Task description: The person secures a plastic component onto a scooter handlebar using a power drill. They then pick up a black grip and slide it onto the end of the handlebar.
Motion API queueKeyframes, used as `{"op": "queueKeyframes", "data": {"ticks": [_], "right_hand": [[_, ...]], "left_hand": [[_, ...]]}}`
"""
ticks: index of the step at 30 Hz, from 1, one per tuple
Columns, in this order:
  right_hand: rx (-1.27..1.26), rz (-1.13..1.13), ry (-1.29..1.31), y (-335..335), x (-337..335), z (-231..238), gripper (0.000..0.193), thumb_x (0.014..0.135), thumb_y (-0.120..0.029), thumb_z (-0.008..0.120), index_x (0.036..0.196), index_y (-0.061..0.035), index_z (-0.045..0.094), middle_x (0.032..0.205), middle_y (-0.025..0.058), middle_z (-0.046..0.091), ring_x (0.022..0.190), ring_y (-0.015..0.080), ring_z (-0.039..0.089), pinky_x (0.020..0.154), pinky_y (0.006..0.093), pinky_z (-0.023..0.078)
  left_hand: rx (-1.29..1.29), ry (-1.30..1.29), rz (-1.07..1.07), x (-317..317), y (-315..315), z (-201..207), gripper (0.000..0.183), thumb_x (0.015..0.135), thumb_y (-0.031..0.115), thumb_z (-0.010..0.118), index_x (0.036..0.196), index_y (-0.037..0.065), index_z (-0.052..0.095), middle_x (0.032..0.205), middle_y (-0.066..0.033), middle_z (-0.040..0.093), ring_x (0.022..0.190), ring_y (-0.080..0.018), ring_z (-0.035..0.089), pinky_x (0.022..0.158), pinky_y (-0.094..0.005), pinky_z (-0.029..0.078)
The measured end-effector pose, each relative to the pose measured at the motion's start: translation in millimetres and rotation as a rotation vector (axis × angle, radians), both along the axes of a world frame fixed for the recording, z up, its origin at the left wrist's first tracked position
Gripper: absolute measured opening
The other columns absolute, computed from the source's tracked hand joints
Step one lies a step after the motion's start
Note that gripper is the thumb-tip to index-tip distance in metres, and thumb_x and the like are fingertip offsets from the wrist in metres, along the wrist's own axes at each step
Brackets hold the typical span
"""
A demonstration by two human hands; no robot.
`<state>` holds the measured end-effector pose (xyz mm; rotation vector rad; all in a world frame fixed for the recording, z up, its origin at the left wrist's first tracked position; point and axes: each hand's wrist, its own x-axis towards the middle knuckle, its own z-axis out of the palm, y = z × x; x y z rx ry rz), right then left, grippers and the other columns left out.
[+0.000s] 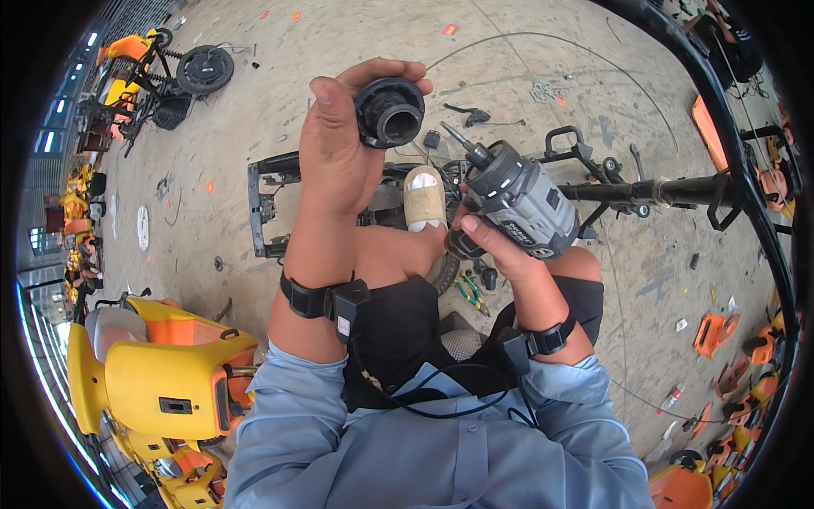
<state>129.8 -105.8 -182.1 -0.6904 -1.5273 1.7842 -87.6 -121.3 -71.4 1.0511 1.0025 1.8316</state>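
Holding a blk round part [390, 109] w/ a hollow collar, L hand [339, 140] is cupping it from the left, fingers wrapping behind its far edge, thumb standing up off to the side; how hard they're pressing, can't tell. R hand [500, 246] is gripping a grey power driver [521, 199] to the lower R, thumb lying along the near side; rest of the grip is mostly hiding, so trigger finger = can't tell.

Key relation: bit vs. collar. Driver's long axis is running diag., lower R to upper L, so its thin bit [454, 134] is pointing at L hand's side, tip sitting just R of the part, not touching. Collar mouth is facing roughly the camera, tilting a bit down, so the bit's line is heading for the part's R edge, approx. above the opening. Depth gap: can't tell.

Below, on the floor [339, 34], a blk frame [254, 204], a lever [480, 116] & green-handled pliers [476, 297] are lying.
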Motion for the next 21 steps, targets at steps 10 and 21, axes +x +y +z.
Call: {"op": "queueKeyframes", "data": {"ticks": [10,21], "right_hand": [[0.120,-0.026,-0.056,-0.4,-0.6,-4.1,0.043,0.089,-0.017,0.079,0.126,-0.0020,0.062,0.094,0.0040,0.068,0.086,0.0150,0.064,0.080,0.0303,0.051],[-0.008,-0.068,0.050,-1.5,-3.3,2.7,0.046,0.088,-0.017,0.080,0.128,-0.0010,0.062,0.092,0.0041,0.068,0.085,0.0147,0.065,0.078,0.0299,0.052]], "left_hand": [[-0.226,-0.261,0.057,-1.9,3.3,5.5,0.072,0.104,0.065,0.032,0.119,0.000,0.059,0.117,-0.0172,0.067,0.106,-0.0273,0.068,0.082,-0.0375,0.061],[-0.253,-0.266,0.041,-0.2,2.4,2.6,0.067,0.105,0.062,0.034,0.121,0.002,0.059,0.119,-0.0160,0.066,0.106,-0.0278,0.068,0.082,-0.0372,0.061]]}}
